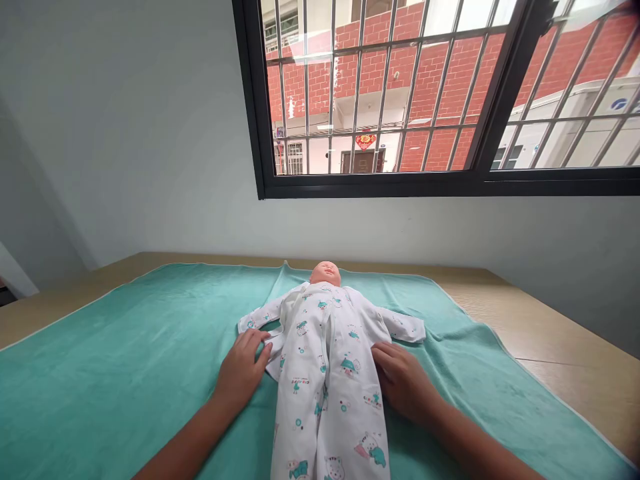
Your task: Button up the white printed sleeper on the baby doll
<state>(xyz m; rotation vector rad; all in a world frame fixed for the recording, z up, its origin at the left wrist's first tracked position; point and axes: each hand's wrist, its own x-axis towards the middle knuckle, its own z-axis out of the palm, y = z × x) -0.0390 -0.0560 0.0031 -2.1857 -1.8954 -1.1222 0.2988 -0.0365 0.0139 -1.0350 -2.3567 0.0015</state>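
Observation:
A baby doll (325, 273) lies on its back in the middle of a teal towel (125, 360), its head toward the wall. It wears a white printed romper (327, 360) with both sleeves spread out. My left hand (241, 371) rests flat beside the romper's left side, fingertips touching a fold of the cloth below the sleeve. On the other side, my right hand (403, 380) lies flat against the romper's right edge, fingers stretched toward the waist. Neither hand grips anything.
The towel covers most of a wooden table (560, 333) that stands against a pale wall. Bare wood shows along the right and far edges. Above is a black-framed barred window (400, 93) looking onto a red brick building.

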